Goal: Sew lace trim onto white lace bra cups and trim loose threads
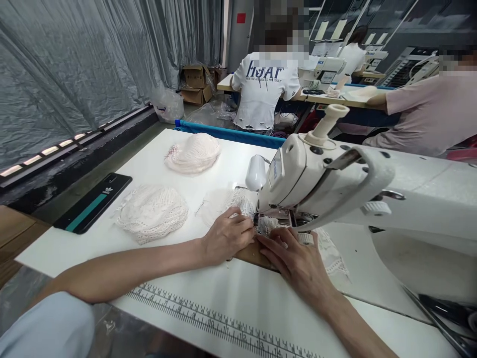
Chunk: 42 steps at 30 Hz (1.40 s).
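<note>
A white sewing machine [285, 174] stands over the table, with white lace fabric [244, 201] under its needle area. My left hand [229, 236] is closed, its fingertips pinching the lace just left of the presser foot. To the right of the needle, my right hand [298, 253] bends its fingers down onto the same lace, forefinger reaching toward the left fingertips. More of the lace [331, 256] spreads out beyond the right hand. The needle tip and the pinched edge are mostly hidden by the fingers and machine head.
Two stacks of white lace pieces [152, 214] [194, 154] lie left on the white table [208, 298]. A black-and-green case [93, 203] rests near the left edge, a printed ruler [223, 325] along the front. Black-handled scissors [447, 311] lie right. Co-workers [261, 89] sit ahead.
</note>
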Each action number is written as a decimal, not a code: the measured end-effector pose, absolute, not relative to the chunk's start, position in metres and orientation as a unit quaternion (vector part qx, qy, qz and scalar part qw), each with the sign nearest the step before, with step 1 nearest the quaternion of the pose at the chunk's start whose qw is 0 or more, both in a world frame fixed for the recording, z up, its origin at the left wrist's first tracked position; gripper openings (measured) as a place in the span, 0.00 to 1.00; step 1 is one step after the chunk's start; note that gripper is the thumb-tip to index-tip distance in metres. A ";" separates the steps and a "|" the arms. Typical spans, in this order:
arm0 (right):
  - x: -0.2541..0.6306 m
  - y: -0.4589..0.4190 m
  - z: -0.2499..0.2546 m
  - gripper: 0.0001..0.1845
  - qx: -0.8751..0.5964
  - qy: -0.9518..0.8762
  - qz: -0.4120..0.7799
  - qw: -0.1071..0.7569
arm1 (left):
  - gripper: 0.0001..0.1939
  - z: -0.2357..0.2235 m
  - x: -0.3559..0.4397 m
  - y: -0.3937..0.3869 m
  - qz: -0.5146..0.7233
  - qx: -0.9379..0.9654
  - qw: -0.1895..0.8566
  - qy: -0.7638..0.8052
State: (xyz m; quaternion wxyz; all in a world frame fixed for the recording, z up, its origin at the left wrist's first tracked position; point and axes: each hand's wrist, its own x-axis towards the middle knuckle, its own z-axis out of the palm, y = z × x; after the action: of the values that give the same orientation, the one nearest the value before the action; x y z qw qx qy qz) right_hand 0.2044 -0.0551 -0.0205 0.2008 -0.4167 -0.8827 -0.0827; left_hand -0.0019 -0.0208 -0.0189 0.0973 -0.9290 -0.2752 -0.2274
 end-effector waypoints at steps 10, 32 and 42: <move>0.209 -0.056 -0.014 0.19 -0.429 -0.879 -0.064 0.198 | 0.15 -0.007 -0.010 -0.003 -0.207 -0.928 -0.003 -0.309; 0.147 -0.121 0.035 0.20 -0.413 -0.682 0.550 0.248 | 0.18 0.078 -0.061 -0.108 -0.134 -0.650 -0.637 -0.391; 0.154 -0.173 0.055 0.18 -0.397 -0.646 0.630 0.170 | 0.12 0.054 -0.057 -0.161 -0.206 -0.619 -0.657 -0.377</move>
State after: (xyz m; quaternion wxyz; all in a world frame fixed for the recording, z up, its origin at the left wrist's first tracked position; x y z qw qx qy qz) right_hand 0.1536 -0.1730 0.0549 0.1703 -0.3965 -0.6460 0.6297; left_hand -0.0565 -0.1612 0.0538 -0.6573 -0.6193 -0.3766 -0.2065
